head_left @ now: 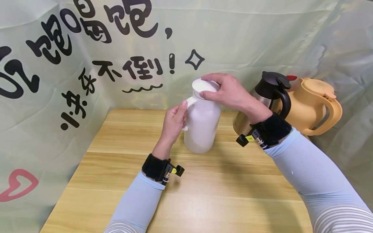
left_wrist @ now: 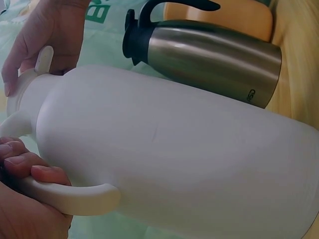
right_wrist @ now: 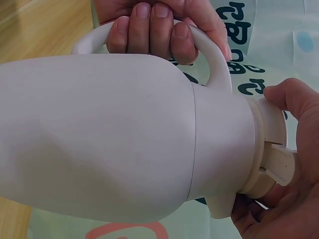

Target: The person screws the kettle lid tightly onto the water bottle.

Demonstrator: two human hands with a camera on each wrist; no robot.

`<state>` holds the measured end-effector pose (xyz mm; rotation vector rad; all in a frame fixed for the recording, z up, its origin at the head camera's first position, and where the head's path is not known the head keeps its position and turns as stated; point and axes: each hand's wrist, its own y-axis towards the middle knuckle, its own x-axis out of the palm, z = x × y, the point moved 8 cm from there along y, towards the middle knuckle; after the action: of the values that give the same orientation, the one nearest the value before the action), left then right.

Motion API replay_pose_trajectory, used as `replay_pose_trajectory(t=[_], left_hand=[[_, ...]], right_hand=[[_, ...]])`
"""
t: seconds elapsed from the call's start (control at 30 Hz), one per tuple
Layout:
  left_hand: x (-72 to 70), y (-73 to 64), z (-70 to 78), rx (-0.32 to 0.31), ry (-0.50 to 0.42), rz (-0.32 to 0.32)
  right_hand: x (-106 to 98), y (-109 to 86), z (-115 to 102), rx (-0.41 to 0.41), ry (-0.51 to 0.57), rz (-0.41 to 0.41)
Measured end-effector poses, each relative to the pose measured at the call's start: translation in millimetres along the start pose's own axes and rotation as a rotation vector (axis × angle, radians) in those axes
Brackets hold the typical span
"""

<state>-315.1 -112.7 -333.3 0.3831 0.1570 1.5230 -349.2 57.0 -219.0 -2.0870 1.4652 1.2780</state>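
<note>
A white vacuum jug (head_left: pixel 202 126) stands upright on the wooden table in the head view. My left hand (head_left: pixel 173 122) grips its handle (left_wrist: pixel 82 199), with the fingers wrapped round it. At the top, my right hand (head_left: pixel 228 90) holds the white lid (head_left: pixel 204 85) between thumb and fingers. In the right wrist view the lid (right_wrist: pixel 274 119) sits at the jug's neck, with a small tab (right_wrist: pixel 280 164) sticking out from its side. Part of the lid is hidden by my right hand.
A steel jug with a black top (head_left: pixel 272 82) stands right of the white one, partly behind my right forearm. Beyond it is an orange jug (head_left: pixel 309 103). A cloth (head_left: pixel 247 35) with black lettering hangs behind the wooden table (head_left: pixel 116 181).
</note>
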Motion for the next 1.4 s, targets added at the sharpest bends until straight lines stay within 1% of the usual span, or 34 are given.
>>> replay_pose_trajectory(t=[0.57,0.93,1.1,1.27,1.4], left_hand=[[-2.1,0.6,-1.8,0.005,0.028,0.008],[-1.3,-0.8,-1.1,-0.012,0.019,0.017],[-1.0,-1.0,-0.1,-0.012,0.013,0.024],[-1.4,-1.4,-0.3,-0.012,0.016,0.028],[-1.5,-1.8,-1.7,-0.013,0.026,0.027]], right_hand=[[-0.3,-0.4,-7.1,0.054,-0.065,-0.033],[3.0,2.5,-15.6,-0.015,-0.125,-0.105],[2.9,2.2,-15.9,0.003,-0.137,-0.084],[1.8,1.3,-17.5,0.047,-0.158,-0.054],[1.5,0.5,-19.1,0.08,-0.196,-0.049]])
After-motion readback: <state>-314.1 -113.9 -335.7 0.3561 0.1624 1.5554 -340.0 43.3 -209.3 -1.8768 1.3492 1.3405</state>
